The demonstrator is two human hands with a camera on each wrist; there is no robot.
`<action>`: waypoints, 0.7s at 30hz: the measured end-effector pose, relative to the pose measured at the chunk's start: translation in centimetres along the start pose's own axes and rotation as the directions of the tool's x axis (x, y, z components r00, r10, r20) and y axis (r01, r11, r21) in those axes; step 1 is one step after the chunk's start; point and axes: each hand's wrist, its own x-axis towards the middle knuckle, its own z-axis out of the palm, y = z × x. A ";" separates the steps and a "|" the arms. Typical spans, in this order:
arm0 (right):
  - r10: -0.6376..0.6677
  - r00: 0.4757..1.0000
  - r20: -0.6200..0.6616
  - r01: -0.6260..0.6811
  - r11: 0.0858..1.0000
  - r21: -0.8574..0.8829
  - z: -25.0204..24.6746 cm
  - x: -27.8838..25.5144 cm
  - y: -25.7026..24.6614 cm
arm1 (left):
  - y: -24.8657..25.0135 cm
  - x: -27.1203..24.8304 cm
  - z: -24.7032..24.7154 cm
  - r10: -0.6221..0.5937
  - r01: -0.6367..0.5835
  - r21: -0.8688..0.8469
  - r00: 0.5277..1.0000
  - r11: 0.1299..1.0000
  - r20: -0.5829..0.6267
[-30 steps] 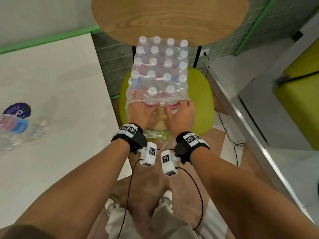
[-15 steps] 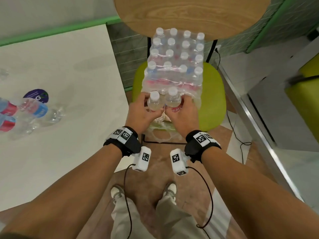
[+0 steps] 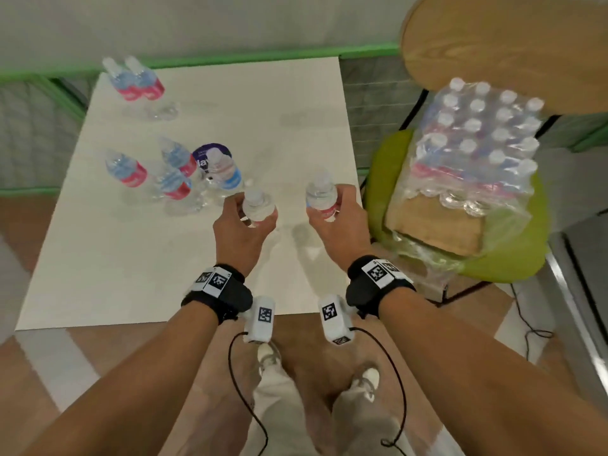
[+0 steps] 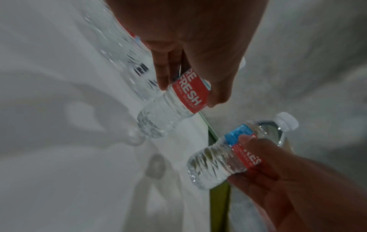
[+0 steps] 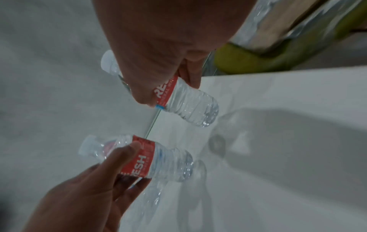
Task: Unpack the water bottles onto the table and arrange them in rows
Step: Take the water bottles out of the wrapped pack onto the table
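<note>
My left hand (image 3: 245,222) grips a small clear water bottle (image 3: 258,205) round its red label, just above the white table (image 3: 131,274). My right hand (image 3: 335,212) grips a second bottle (image 3: 320,195) beside it, near the table's right edge. In the left wrist view the left hand (image 4: 188,91) holds its bottle (image 4: 170,109) above its shadow. In the right wrist view the right hand (image 5: 168,91) holds its bottle (image 5: 190,103) the same way. The shrink-wrapped pack of bottles (image 3: 477,143) sits on the green chair (image 3: 513,258) to the right, its near end torn open.
Several bottles (image 3: 171,172) stand in a loose group left of my hands, around a purple round sticker (image 3: 210,151). Two more bottles (image 3: 136,80) stand at the far left corner. A round wooden table top (image 3: 510,44) overhangs the chair.
Each hand pulled one bottle out of the pack's near end and carried it left, over the table. My view has swung left from the chair to the table.
</note>
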 end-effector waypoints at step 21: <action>0.037 0.994 0.105 -0.035 0.999 -0.023 17.2 1.1 -3.9 | -9.9 8.1 -11.3 -0.054 0.058 0.040 0.993 0.997 -0.106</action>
